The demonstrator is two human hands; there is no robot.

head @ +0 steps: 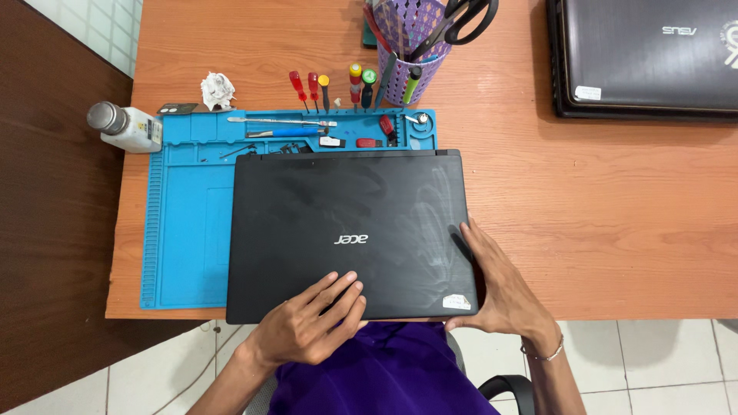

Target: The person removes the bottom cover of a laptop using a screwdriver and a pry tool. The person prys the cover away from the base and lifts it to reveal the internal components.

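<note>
Orange-brown wooden table (615, 200). Blue work mat (188, 230) lies flat on it, well left of the left hand's fingers (338, 288). Closed black laptop (346, 230) rests on the mat under those fingers, its near edge overhanging the table. White bottle (127, 127), crumpled tissue (217, 90), purple tool cup (411, 54) sit beyond the fingers; second dark laptop (646, 58) far right corner.

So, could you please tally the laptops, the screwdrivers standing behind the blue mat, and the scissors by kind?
Closed laptops: 2, the black one under the left hand and right hand, and a dark one at the far right.
Upright screwdrivers: 5.
Scissors in the purple cup: 1.
Total: 8.
</note>
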